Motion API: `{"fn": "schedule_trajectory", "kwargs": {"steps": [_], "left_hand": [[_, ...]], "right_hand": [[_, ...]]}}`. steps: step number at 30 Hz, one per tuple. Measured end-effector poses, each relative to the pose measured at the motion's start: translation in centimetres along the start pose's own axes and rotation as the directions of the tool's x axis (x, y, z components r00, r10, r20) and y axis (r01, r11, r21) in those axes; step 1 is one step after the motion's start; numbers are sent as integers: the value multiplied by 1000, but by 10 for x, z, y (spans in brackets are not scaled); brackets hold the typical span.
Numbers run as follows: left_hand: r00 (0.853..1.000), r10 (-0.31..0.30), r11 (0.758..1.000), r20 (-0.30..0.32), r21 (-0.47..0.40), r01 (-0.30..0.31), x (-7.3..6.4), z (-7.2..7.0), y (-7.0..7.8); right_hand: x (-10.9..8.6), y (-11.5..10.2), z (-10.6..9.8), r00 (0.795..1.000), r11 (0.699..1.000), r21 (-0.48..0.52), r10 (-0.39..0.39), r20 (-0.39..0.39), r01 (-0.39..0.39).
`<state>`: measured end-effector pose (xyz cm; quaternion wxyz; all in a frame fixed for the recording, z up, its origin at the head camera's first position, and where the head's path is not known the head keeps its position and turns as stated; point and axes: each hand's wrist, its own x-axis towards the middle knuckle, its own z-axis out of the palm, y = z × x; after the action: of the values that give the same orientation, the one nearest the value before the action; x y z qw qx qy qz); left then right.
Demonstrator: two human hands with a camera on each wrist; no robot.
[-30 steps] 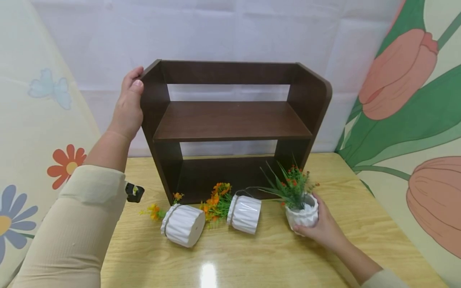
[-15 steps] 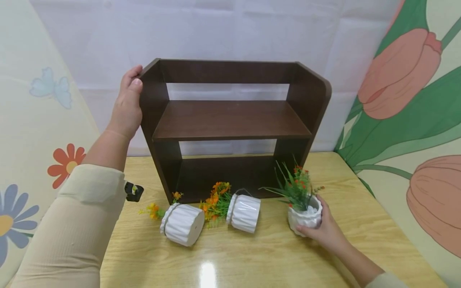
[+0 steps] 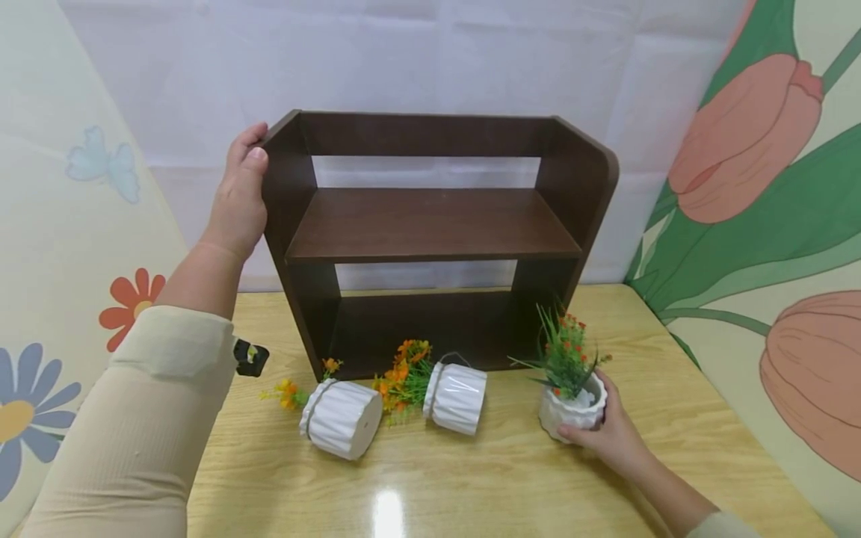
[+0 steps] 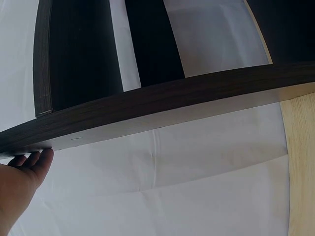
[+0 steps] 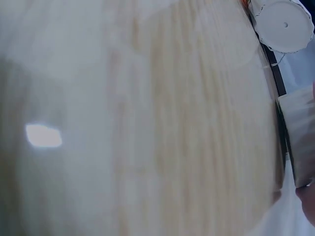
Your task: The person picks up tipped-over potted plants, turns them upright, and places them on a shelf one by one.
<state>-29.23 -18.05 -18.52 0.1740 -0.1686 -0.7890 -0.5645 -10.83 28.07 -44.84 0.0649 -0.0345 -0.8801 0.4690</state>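
Observation:
A dark brown two-tier shelf [image 3: 444, 224] stands on the wooden table. My left hand [image 3: 237, 202] touches the upper outer side of its left panel. In the left wrist view, fingertips [image 4: 44, 160] meet that panel's outer face. My right hand [image 3: 615, 437] grips a white ribbed flowerpot [image 3: 563, 418] holding artificial grass and small red-orange flowers [image 3: 568, 362]. The pot is nearly upright, in front of the shelf's right end; its base contact is unclear. In the right wrist view, part of the held pot [image 5: 301, 137] shows at the right edge.
Two white flowerpots lie on their sides before the shelf: a left one [image 3: 343, 420] with yellow-orange flowers [image 3: 288, 394] and a middle one [image 3: 456, 398] with orange flowers [image 3: 403, 373]. A white cloth [image 3: 430, 60] hangs behind. A small black device [image 3: 250, 359] sits by the left cuff.
My right hand has shifted slightly to the right with the flowerpot, and its plant now stands straighter. My left hand, the shelf and the two lying pots stay as they were.

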Motion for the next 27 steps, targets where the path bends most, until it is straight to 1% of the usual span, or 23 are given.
{"fn": "schedule_trajectory", "kwargs": {"steps": [3,7,13,19,23,27], "left_hand": [[1000,-6,1000,5,-2,6,0,0,-1],[1000,-5,1000,4,3,5,0,-1,-2],[1000,-10,1000,5,21,9,-1,-2,-2],[1000,-10,1000,4,20,10,-2,-2,-1],[1000,-3,1000,1,12,3,-2,-2,-1],[1000,-3,1000,-2,9,3,-2,-3,-1]], "right_hand": [[0,3,0,1000,1000,-15,-9,-9,9],[0,5,1,1000,1000,-4,-24,-15,24],[-1,6,2,999,1000,9,-21,-25,21],[0,9,5,999,999,42,-28,-31,29],[0,10,6,999,999,35,-35,-41,36],[0,9,6,999,999,30,-24,-46,26]]}}
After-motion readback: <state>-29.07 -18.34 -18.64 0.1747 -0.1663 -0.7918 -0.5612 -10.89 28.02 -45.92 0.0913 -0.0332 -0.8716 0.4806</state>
